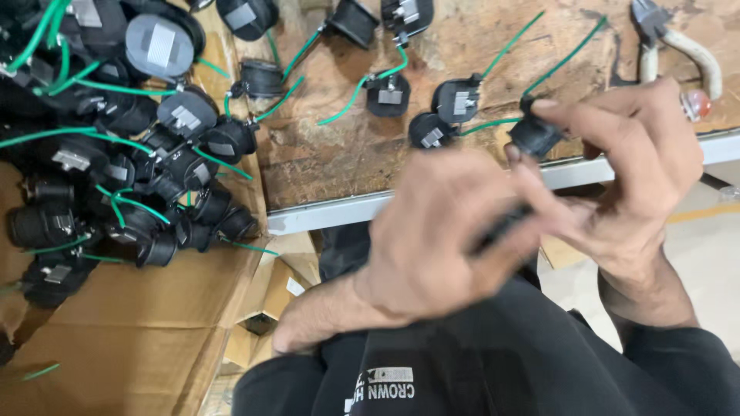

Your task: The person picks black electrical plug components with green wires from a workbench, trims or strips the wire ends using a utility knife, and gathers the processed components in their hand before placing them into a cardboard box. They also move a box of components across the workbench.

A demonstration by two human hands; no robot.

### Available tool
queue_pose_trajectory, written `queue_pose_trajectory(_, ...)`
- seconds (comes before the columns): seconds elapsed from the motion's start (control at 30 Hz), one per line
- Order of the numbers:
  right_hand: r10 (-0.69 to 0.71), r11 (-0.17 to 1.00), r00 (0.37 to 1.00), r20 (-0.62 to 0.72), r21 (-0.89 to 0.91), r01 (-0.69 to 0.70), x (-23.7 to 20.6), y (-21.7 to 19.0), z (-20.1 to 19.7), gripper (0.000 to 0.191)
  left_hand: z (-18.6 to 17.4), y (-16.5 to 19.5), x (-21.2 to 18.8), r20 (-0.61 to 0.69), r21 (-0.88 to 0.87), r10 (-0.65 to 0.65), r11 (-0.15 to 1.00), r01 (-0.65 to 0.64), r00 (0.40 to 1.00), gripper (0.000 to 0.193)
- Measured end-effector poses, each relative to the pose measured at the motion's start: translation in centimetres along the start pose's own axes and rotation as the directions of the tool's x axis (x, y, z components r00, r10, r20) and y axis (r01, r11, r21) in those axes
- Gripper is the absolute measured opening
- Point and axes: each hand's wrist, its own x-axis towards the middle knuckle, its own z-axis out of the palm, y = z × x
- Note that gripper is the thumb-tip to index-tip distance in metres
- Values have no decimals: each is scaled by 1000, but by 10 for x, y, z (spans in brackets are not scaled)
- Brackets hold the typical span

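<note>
We see an open brown cardboard box (pixel 139 323) at the lower left, holding black parts. Beside it, lower down, stand smaller brown cartons (pixel 266 300), one bearing a small white label (pixel 295 286).

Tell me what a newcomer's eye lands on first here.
First, the two hands in the middle: the right hand pinches a black round part with a green wire, the blurred left hand close against it. Next, the heap of like black parts on cardboard at left, and pliers on the worn bench, top right.
</note>
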Motion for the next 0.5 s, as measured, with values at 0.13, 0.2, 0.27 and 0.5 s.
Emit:
queue_pose_trajectory(0.13,-135,991,990,-44,-18,135,0,-15,-9,40,8,-5,-6,-32,-129,-156,980,151,987,48)
queue_pose_trajectory(0.2,-108,993,993,-54,33,110,0,-22,-13,42,10,-3,-10,-40,-179,-186,968,176,982,39)
queue_pose_trajectory(0.27,-103,992,993,-62,66,107,2,-23,-16,41,10,-5,-11,-42,-251,-216,947,199,976,32)
queue_pose_trajectory(0.5,96,991,992,-77,-85,-103,-26,12,-31,39,-1,-16,-12,-18,-531,-329,803,270,944,25)
